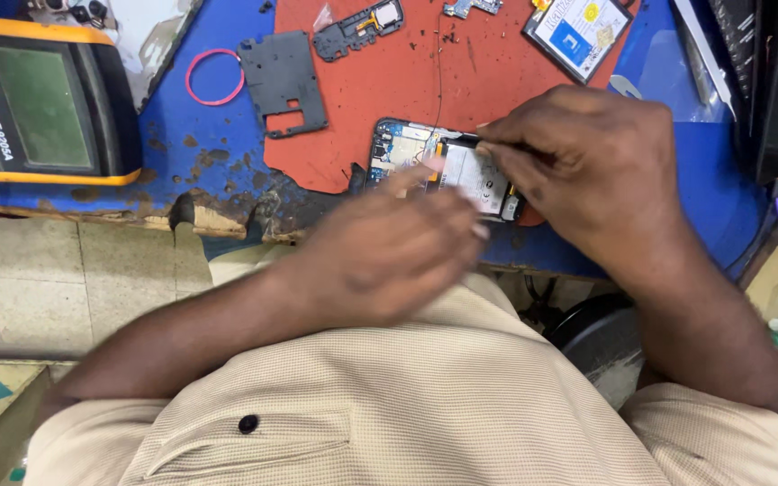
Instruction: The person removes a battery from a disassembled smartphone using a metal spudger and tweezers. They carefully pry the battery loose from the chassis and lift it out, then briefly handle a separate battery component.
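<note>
Two hands meet over an opened smartphone with bare circuit board (438, 166), lying on the red mat (515, 81) at the table's near edge in mid-frame. The right hand (587, 171) pinches a thin dark tool (463, 139) onto it; the blurred left hand (389, 252) steadies it, its grip unclear.

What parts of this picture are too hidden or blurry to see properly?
- Head view: the lower end of the opened phone is covered by both hands.
- The left hand is blurred, so its fingertips are unclear.
- The thin dark tool is mostly hidden inside the right hand.
- The battery and yellow-edged meter are cut off by the picture's edges.
</note>
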